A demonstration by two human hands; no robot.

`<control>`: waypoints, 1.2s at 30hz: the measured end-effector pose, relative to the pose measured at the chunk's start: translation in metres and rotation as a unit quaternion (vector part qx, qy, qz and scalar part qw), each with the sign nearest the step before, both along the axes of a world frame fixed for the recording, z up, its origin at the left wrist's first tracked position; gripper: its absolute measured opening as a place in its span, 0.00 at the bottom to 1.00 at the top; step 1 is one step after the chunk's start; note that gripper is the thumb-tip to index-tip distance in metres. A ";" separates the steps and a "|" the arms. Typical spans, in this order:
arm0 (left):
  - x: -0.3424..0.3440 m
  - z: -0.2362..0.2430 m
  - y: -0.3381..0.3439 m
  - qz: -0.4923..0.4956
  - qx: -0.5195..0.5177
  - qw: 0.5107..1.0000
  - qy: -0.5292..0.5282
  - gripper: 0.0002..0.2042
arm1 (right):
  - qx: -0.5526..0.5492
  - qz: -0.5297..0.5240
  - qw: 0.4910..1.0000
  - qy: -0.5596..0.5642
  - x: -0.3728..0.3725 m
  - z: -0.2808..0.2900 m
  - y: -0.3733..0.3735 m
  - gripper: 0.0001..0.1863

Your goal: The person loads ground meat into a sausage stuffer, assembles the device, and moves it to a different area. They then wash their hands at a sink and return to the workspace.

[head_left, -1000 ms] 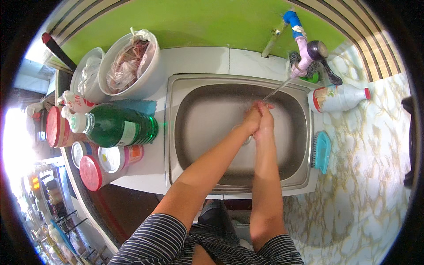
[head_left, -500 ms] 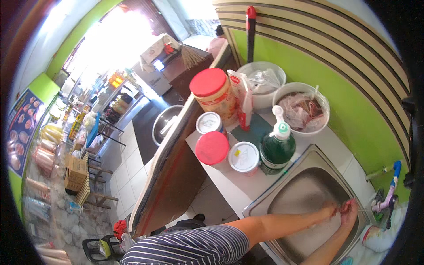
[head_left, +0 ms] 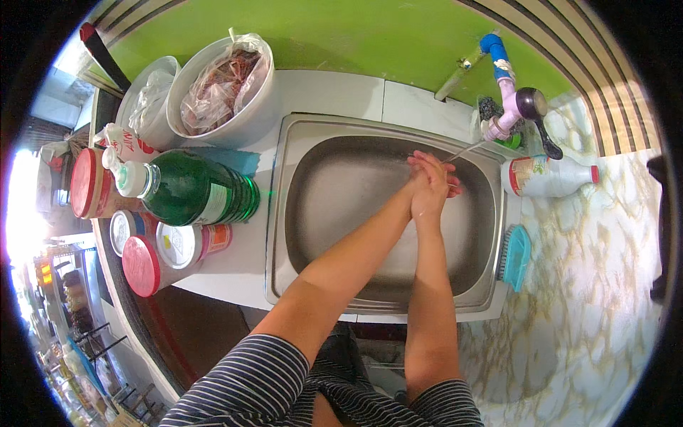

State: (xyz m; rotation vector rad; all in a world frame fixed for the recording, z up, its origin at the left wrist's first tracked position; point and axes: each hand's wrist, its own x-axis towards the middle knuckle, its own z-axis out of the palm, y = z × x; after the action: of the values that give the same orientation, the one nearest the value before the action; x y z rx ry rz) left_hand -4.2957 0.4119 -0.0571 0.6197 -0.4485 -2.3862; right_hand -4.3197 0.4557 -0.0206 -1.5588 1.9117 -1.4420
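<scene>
Over the steel sink [head_left: 341,235], both my hands are pressed together and look wet. My right hand [head_left: 429,181] lies on top, its fingers stretched out across the left. Beneath it is my left hand [head_left: 454,188], mostly hidden, with some fingertips showing apart on the right side. A thin stream of water [head_left: 466,150] runs from the lilac faucet [head_left: 506,117] toward the hands. The faucet has a black lever handle [head_left: 531,104] and a blue elbow joint. No object shows in either hand.
Left of the sink stand a large green pump bottle [head_left: 196,188], several lidded tubs, including one with a red lid [head_left: 141,266], and a white bucket [head_left: 262,92] holding bagged reddish contents. To the right are a white bottle [head_left: 548,176] and a teal scrub brush [head_left: 517,257].
My view has swung right, so the sink and faucet now sit near the middle. My hands stay together over the sink, the right now lying flat across the left.
</scene>
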 end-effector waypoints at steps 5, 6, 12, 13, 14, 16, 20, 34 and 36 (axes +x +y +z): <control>0.011 0.033 0.023 0.138 0.081 0.982 -0.099 0.21 | 0.104 0.002 0.904 -0.416 -0.017 -0.003 -0.045 0.10; 0.013 0.036 0.029 0.145 0.047 0.984 -0.092 0.24 | 0.193 0.001 0.883 -0.427 -0.022 -0.004 -0.045 0.08; 0.017 0.037 0.031 0.111 0.030 0.989 -0.095 0.28 | 0.130 -0.037 0.902 -0.411 -0.035 -0.024 -0.051 0.10; 0.018 0.036 0.024 0.092 0.034 0.992 -0.080 0.26 | 0.079 -0.007 0.892 -0.445 -0.031 -0.029 -0.048 0.10; 0.020 0.034 0.017 0.074 0.038 0.994 -0.065 0.24 | 0.050 -0.004 0.876 -0.480 -0.026 -0.032 -0.043 0.11; 0.017 0.030 0.003 0.067 0.074 0.992 -0.081 0.19 | 0.051 0.007 0.866 -0.497 -0.020 -0.029 -0.035 0.12; -0.002 0.019 -0.010 0.016 0.103 0.979 -0.172 0.08 | 0.165 -0.054 0.961 -0.216 -0.015 0.000 0.018 0.12; -0.030 0.040 -0.037 -0.040 -0.200 0.946 -0.252 0.14 | -0.024 -0.142 0.989 -0.031 -0.076 0.167 0.026 0.10; -0.013 0.031 -0.039 -0.060 -0.475 0.802 -0.356 0.09 | -0.047 -0.126 0.991 0.004 -0.075 0.186 0.015 0.10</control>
State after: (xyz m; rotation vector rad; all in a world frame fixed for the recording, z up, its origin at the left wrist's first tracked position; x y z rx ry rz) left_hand -4.3091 0.3728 -0.0266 0.9594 -1.8859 -1.5806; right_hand -4.3949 0.4710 0.1655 -1.4024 2.1368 -1.6500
